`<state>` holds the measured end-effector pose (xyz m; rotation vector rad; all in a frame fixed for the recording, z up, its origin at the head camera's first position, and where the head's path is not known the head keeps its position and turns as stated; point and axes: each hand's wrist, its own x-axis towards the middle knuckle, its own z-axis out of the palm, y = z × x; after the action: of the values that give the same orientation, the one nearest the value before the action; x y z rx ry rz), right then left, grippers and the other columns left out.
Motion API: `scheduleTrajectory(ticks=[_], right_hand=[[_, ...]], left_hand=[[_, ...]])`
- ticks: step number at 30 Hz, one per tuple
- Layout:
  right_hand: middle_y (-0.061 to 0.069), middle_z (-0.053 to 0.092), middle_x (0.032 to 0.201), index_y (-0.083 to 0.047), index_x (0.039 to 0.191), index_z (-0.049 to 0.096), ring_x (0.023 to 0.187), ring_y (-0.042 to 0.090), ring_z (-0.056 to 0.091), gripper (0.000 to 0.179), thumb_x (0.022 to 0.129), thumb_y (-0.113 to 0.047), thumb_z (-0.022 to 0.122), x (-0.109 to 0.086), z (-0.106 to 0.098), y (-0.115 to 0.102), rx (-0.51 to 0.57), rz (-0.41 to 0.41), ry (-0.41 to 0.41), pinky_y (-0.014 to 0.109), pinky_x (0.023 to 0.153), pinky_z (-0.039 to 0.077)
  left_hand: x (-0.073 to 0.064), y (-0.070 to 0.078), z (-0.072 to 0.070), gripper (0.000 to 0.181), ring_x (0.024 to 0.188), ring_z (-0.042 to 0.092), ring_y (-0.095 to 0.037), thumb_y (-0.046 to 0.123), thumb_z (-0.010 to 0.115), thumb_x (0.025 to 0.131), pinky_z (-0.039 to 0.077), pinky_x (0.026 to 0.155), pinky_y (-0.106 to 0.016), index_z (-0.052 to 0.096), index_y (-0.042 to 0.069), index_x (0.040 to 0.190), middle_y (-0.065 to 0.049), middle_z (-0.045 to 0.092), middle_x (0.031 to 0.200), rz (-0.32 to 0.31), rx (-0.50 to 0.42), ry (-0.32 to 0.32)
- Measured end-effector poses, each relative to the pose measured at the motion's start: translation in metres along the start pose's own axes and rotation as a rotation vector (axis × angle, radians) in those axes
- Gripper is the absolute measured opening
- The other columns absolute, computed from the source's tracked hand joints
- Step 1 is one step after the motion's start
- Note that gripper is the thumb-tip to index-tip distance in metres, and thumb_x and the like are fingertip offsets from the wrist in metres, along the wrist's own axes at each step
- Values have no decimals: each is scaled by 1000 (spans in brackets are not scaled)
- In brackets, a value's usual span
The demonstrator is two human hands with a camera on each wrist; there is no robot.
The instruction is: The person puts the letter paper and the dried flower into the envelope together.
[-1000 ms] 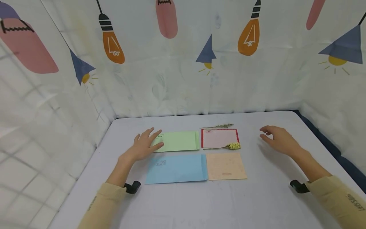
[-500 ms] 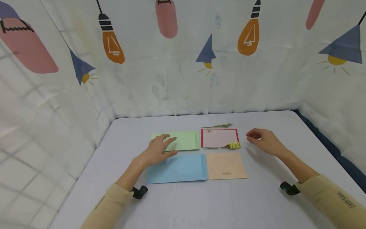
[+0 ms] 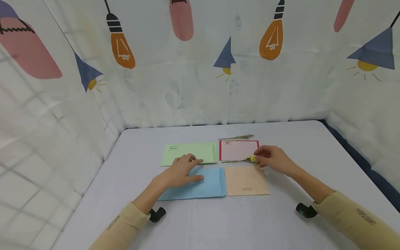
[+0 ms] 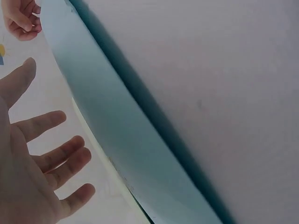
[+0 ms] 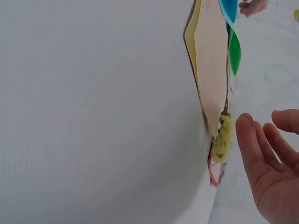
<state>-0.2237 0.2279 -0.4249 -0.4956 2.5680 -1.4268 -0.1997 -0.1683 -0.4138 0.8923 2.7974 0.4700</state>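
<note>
My left hand is spread with its fingers apart, over the blue envelope and the near edge of the green envelope. In the left wrist view its fingers stand apart from the blue envelope. My right hand is at the head of a yellow dried flower, partly covering it. In the right wrist view, a gap separates the fingers from the blossom, and nothing is between them. The flower's stem lies along the lower edge of a pale pink card with a red border.
A tan paper envelope lies right of the blue one. Behind the pink card is a thin dried green sprig. A white cloth covers the table, and a curtain printed with lamps hangs behind it.
My left hand has moved right and nearer, from the green envelope's left end to over the blue one. My right hand has come left to the yellow flower's head.
</note>
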Motion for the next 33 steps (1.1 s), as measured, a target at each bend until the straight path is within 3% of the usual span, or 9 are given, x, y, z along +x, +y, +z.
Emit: scheduleTrajectory(ticks=[6, 21, 33], right_hand=[[18, 69, 102, 8, 119, 62, 88, 29, 72, 26, 99, -8, 67, 1, 19, -8, 95, 12, -68, 36, 77, 60], [11, 72, 97, 6, 119, 63, 85, 26, 72, 31, 98, -16, 70, 8, 69, -28, 172, 65, -238, 37, 78, 60], [16, 73, 104, 10, 124, 62, 92, 29, 74, 35, 99, -12, 70, 12, 95, -40, 371, 141, -357, 38, 82, 59]], left_hand=[[-1, 9, 3, 79, 130, 46, -24, 60, 70, 91, 29, 110, -54, 47, 20, 155, -6, 48, 141, 15, 21, -54], [-4, 21, 10, 109, 143, 35, -26, 63, 84, 75, 25, 116, -56, 34, 21, 162, -8, 38, 155, 21, 101, -201], [-3, 22, 8, 108, 141, 34, -26, 50, 89, 77, 29, 114, -54, 30, 22, 164, -7, 35, 155, 14, 120, -228]])
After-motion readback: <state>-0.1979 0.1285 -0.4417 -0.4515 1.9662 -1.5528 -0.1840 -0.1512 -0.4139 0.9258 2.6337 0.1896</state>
